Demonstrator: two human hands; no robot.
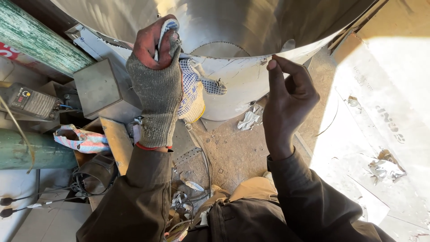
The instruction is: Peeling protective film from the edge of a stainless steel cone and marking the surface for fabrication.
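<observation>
Both hands up at the near rim of a big curved steel sheet (233, 85).

Left hand (154, 67), in a grey knit glove with red-coated fingers, closed tight around a blue-dotted white work glove (193, 89) dangling against the metal. Right hand (286, 96), bare, fingertips pinched narrow on the sheet's edge, right of centre. Scrap-littered floor (237, 152) below; welding machine (29, 102) far left.
</observation>
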